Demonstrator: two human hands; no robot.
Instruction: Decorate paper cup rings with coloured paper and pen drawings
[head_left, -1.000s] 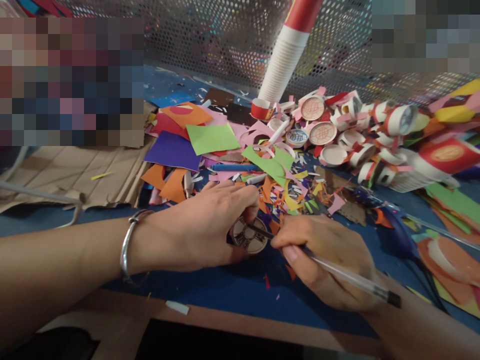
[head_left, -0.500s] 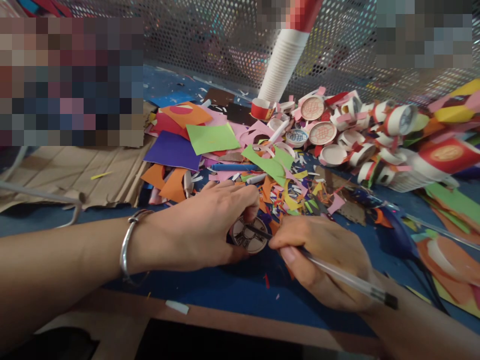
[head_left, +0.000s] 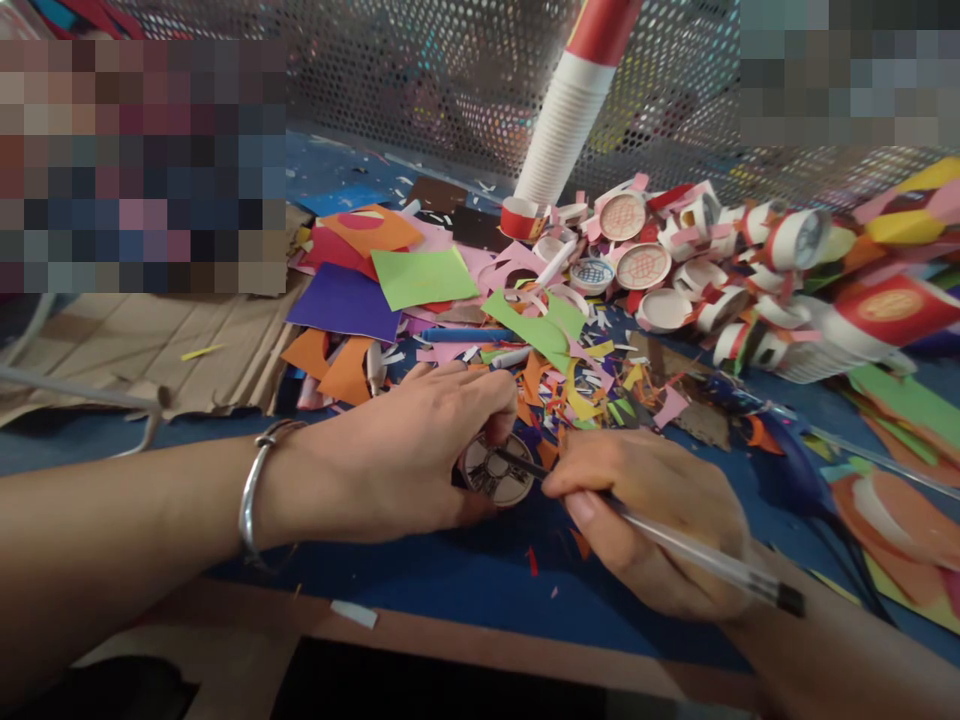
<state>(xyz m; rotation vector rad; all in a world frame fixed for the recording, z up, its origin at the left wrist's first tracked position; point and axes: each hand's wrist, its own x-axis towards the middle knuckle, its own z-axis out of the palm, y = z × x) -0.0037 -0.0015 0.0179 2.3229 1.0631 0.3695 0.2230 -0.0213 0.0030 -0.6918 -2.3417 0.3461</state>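
Between the thumb and fingers of my left hand point(head_left: 409, 450) is a small round paper cup base point(head_left: 510, 485), its pale face up with dark ink lines drawn on it. My right hand point(head_left: 652, 525) grips a clear-barrelled pen point(head_left: 697, 550) with a black end cap. The pen's tip rests on or just over the upper middle of the round face. My left fingers hide the cup base's left side and rim. A silver bangle point(head_left: 257, 495) circles my left wrist.
Paper scraps point(head_left: 585, 390) lie beyond my hands. Cut cup bases point(head_left: 643, 265) are heaped behind them, beside a tall cup stack point(head_left: 562, 125). Corrugated cardboard point(head_left: 150, 340) covers the left. A dark blue tool point(head_left: 795, 465), possibly a glue gun, lies right. Perforated metal point(head_left: 420, 80) rises behind.
My right hand and the pen have shifted very slightly to the right. My left hand stays on the round cup base.
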